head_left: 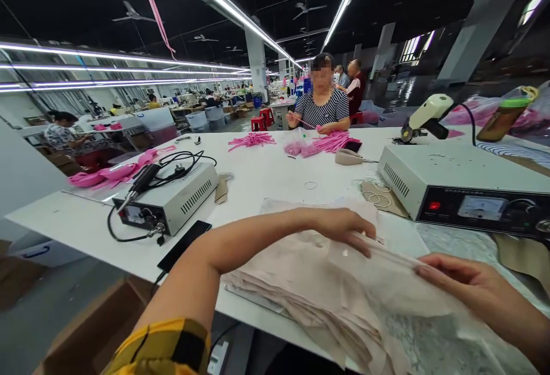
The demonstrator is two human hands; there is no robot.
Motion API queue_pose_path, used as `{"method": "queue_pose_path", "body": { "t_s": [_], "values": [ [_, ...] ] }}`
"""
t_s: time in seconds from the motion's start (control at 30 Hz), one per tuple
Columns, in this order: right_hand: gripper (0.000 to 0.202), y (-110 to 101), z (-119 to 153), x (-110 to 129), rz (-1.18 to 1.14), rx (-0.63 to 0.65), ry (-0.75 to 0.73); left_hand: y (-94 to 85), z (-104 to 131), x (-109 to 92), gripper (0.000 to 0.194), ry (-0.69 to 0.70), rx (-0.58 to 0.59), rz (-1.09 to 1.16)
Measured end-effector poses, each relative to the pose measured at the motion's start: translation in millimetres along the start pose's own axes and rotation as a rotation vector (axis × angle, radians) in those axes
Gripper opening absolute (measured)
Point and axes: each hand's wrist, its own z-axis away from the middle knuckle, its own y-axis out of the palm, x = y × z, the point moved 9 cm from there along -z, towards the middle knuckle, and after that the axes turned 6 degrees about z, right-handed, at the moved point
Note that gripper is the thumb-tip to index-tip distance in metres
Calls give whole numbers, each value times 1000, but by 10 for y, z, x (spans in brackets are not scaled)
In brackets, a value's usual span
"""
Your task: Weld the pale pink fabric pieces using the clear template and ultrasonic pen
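Note:
A stack of thin beige fabric pieces (296,272) lies on the near part of the white table, its layered edges draping over the front. My left hand (348,229) reaches across the stack, fingers closed on the far edge of a sheer top piece of fabric (399,283). Farther right, my right hand (472,280) pinches the same edge between thumb and fingers. Between both hands the edge is stretched into a raised, narrow fold. The sheer piece slopes down toward me, over a grey marbled surface (421,329).
A control box with a handheld tool (146,180) stands left, beside a black phone (184,246). A larger control box (464,180) stands right, with a white cutter (429,114) behind. Across the white table (266,177), a co-worker (322,103) handles pink strips (333,141).

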Motion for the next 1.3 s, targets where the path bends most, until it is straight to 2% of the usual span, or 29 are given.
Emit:
{"method": "queue_pose_path", "body": {
  "t_s": [0.07,0.13,0.17,0.2,0.27,0.3,0.33,0.37,0.43,0.47,0.5,0.6,0.67,0.77,0.87,1.0,1.1,1.17,1.3],
  "values": [
    [29,64,-9,185,142,-35,-126,-146,324,191,18,-37,-74,-79],
    [20,171,97,478,252,-100,-351,-191,697,305,17,-26,-142,-194],
    [15,301,189,611,293,-65,-464,-159,893,345,18,-19,-155,-242],
    [11,479,291,705,329,29,-556,-92,1084,386,22,-22,-145,-270],
    [12,852,467,726,388,294,-635,102,1418,481,32,-55,-71,-256],
    [13,955,497,674,402,368,-630,173,1544,526,36,-77,-54,-233],
    [14,982,460,593,409,377,-602,214,1628,568,36,-98,-56,-200],
    [16,933,353,489,413,317,-554,221,1664,614,36,-126,-77,-176],
    [21,694,16,195,436,101,-402,141,1587,700,31,-182,-179,-165],
    [23,591,-168,4,480,34,-301,79,1480,739,28,-208,-243,-180],
    [26,529,-340,-187,521,19,-206,19,1337,772,26,-230,-306,-202],
    [31,506,-691,-526,568,82,-116,-42,785,890,27,-286,-389,-229],
    [28,540,-779,-605,563,138,-123,19,438,1015,36,-335,-341,-217],
    [26,552,-819,-660,546,208,-108,65,147,1175,24,-366,-293,-202],
    [34,487,-970,-697,539,215,-82,-9,96,1302,23,-394,-316,-187],
    [43,445,-1377,-738,541,154,-95,-196,117,1471,31,-502,-425,-202],
    [36,517,-1613,-781,533,158,-134,-241,75,1578,30,-550,-451,-210],
    [25,535,-1680,-827,531,146,-148,-251,53,1628,27,-555,-463,-213],
    [26,447,-1648,-867,520,56,-183,-265,-14,1624,29,-488,-484,-215]
  ]
}}
